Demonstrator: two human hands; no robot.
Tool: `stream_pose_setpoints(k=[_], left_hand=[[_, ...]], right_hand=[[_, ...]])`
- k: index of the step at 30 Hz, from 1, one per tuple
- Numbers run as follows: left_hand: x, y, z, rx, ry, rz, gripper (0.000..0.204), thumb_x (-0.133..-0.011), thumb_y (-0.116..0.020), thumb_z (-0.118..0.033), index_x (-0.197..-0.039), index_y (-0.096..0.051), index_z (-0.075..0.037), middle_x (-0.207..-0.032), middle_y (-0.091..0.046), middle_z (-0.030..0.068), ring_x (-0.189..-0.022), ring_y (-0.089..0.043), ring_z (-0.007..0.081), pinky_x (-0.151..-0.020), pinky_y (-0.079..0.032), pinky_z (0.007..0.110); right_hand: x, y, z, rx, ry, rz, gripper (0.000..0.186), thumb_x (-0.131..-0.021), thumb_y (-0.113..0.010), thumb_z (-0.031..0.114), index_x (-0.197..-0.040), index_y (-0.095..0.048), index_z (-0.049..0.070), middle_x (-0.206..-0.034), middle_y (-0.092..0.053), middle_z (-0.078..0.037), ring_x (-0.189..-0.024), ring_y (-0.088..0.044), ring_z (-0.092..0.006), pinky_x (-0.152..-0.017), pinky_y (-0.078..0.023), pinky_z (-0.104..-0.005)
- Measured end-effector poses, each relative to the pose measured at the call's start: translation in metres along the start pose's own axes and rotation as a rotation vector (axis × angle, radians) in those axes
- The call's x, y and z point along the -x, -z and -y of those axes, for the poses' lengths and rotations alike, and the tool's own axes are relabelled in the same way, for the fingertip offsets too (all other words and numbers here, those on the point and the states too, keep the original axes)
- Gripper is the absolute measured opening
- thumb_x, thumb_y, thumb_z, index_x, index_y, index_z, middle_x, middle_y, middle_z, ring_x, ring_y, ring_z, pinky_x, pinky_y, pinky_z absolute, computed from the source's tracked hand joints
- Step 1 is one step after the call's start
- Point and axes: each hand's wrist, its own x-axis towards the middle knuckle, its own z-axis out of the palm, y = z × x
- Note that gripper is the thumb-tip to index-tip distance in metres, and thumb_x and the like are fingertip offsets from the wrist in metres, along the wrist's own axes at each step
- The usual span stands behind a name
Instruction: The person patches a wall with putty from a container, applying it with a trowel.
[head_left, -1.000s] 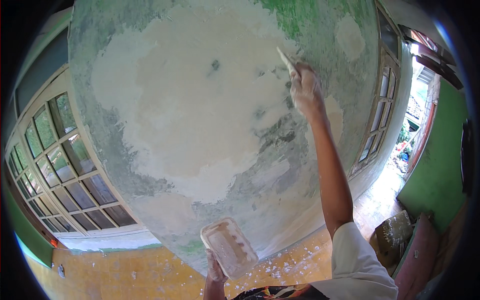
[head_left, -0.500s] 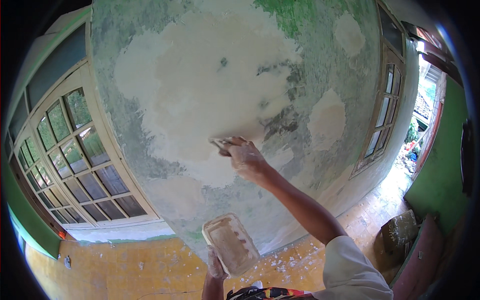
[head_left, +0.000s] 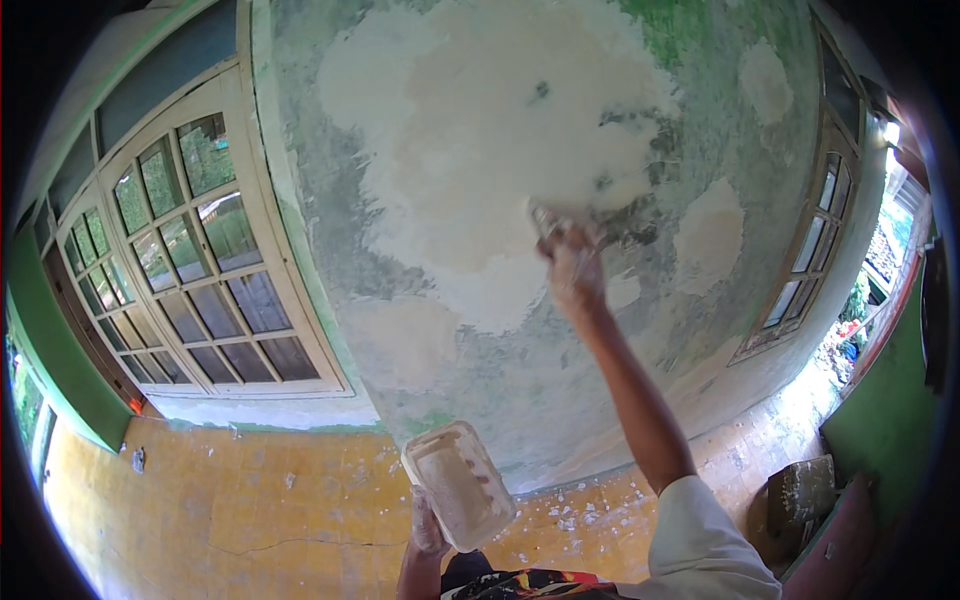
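Note:
My right hand (head_left: 577,270) is raised to the wall (head_left: 400,250), its fingers closed on a putty knife (head_left: 541,217) that is blurred by motion. The blade meets the lower right part of a large pale filler patch (head_left: 470,130), beside dark bare spots. Low in front of me, my left hand (head_left: 428,527) grips the left side of a shallow rectangular tub (head_left: 494,518), tilted and smeared with pale filler. White residue coats both hands.
Smaller filler patches (head_left: 709,238) dot the green-grey wall. A paned window (head_left: 190,270) stands left, another (head_left: 800,240) right. White flakes lie on the yellow tiled floor (head_left: 290,500). At lower right a spattered box (head_left: 800,488) sits by a green wall (head_left: 885,390).
The view has shifted, so the wall appears further right and higher. My right hand has moved the putty knife rightward across the patch. The tub stays in my left hand, nearly unmoved.

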Motion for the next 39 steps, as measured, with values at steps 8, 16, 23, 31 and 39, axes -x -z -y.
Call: stream_pose_setpoints(k=[8,16,23,31,39], left_hand=[[0.008,0.026,-0.035,0.020,-0.007,-0.021,0.097,-0.086,-0.051,-0.074,-0.151,-0.029,-0.006,-0.142,-0.049,0.0165,-0.127,-0.054,0.0336,-0.104,-0.048,0.054],[0.018,0.059,-0.089,0.024,0.011,-0.067,0.095,-0.088,-0.049,-0.074,-0.150,-0.029,-0.005,-0.138,-0.051,0.0209,-0.126,-0.054,0.0336,-0.105,-0.047,0.052],[0.005,0.086,-0.126,0.055,0.077,0.013,0.097,-0.087,-0.053,-0.073,-0.151,-0.028,-0.004,-0.139,-0.050,0.0206,-0.127,-0.054,0.0334,-0.105,-0.047,0.052],[-0.005,0.110,-0.162,-0.002,0.167,0.064,0.098,-0.086,-0.052,-0.074,-0.153,-0.026,-0.008,-0.145,-0.046,0.0152,-0.130,-0.051,0.0329,-0.105,-0.047,0.054],[-0.016,0.137,-0.177,0.046,0.206,0.103,0.097,-0.087,-0.053,-0.073,-0.154,-0.025,-0.009,-0.146,-0.045,0.0151,-0.130,-0.051,0.0330,-0.105,-0.047,0.054]], right_hand=[[0.079,-0.043,0.094,-0.439,0.052,0.347,0.026,-0.084,-0.058,0.001,-0.108,-0.065,0.005,-0.103,-0.066,-0.018,-0.098,-0.062,-0.0397,-0.088,-0.050,-0.0471],[-0.104,-0.012,0.163,-0.197,0.288,-0.118,0.033,-0.087,-0.057,0.002,-0.119,-0.063,0.002,-0.111,-0.065,-0.019,-0.102,-0.061,-0.0384,-0.092,-0.048,-0.0462],[-0.177,-0.069,0.232,0.199,0.237,-0.316,0.044,-0.079,-0.060,0.005,-0.121,-0.067,0.011,-0.127,-0.059,-0.012,-0.112,-0.057,-0.0328,-0.090,-0.047,-0.0442],[-0.089,-0.087,0.267,0.121,0.153,0.025,0.046,-0.085,-0.060,0.009,-0.131,-0.063,0.016,-0.124,-0.064,-0.006,-0.109,-0.060,-0.0270,-0.090,-0.048,-0.0419],[-0.164,-0.020,0.233,0.117,-0.014,-0.188,0.030,-0.087,-0.058,0.004,-0.116,-0.064,0.001,-0.116,-0.064,-0.018,-0.106,-0.061,-0.0365,-0.092,-0.049,-0.0462]])
